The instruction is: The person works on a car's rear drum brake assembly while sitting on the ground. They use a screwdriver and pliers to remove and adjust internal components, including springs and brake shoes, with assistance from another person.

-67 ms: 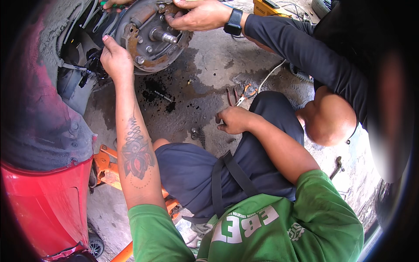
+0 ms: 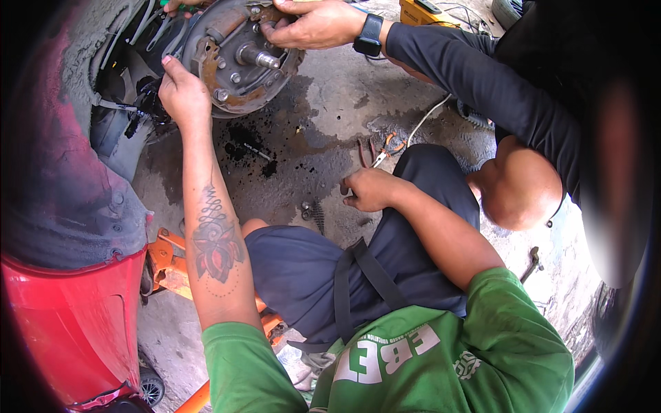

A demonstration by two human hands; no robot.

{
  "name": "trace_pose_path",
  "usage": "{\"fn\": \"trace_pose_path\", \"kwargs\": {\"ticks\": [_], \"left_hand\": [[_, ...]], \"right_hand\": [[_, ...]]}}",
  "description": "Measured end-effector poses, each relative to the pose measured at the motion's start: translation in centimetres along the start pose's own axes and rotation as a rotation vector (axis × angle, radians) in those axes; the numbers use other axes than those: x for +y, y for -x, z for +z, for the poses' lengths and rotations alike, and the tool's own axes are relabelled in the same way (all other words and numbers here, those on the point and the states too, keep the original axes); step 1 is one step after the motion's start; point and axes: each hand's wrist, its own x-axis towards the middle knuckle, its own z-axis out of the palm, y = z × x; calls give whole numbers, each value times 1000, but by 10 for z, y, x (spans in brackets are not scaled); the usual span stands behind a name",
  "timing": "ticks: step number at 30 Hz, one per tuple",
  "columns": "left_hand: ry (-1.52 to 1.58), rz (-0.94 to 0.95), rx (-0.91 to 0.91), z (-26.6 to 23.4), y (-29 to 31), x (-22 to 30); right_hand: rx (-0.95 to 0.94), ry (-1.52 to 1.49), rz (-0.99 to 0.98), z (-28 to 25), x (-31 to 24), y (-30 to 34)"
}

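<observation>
A round, rusty drum-brake backing plate (image 2: 251, 93) with a bare spindle sits at the top left, inside the wheel arch. My left hand (image 2: 184, 93) grips its left rim, thumb in front and fingers hidden behind. My right hand (image 2: 372, 189) rests over my knee with its fingers curled in, and I see nothing in them. Just beyond it on the floor lie pliers (image 2: 380, 158) with orange handles. A co-worker's hand (image 2: 320, 24) wearing a watch touches the plate's upper right. Their other hand (image 2: 196, 3), partly cut off, holds a green-handled tool (image 2: 165, 4).
At left is the red car body (image 2: 76, 323), with an orange jack (image 2: 169, 261) beside it. A coil spring (image 2: 317, 217) and dark debris (image 2: 241, 148) lie on the wet floor. The co-worker leans in from the right. A yellow case (image 2: 423, 12) stands at the top.
</observation>
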Motion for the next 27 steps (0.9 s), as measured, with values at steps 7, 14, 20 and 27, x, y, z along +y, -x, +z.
{"fn": "trace_pose_path", "kwargs": {"ticks": [7, 14, 20, 27], "left_hand": [[27, 11, 8, 5, -4, -2], [32, -6, 17, 7, -5, -3], [14, -11, 7, 6, -5, -4], [5, -23, 5, 6, -6, -4]], "right_hand": [[8, -3, -1, -2, 5, -5], [0, 4, -5, -2, 6, -7], [-16, -8, 15, -3, 4, -7], [-22, 2, 10, -4, 3, -8]]}}
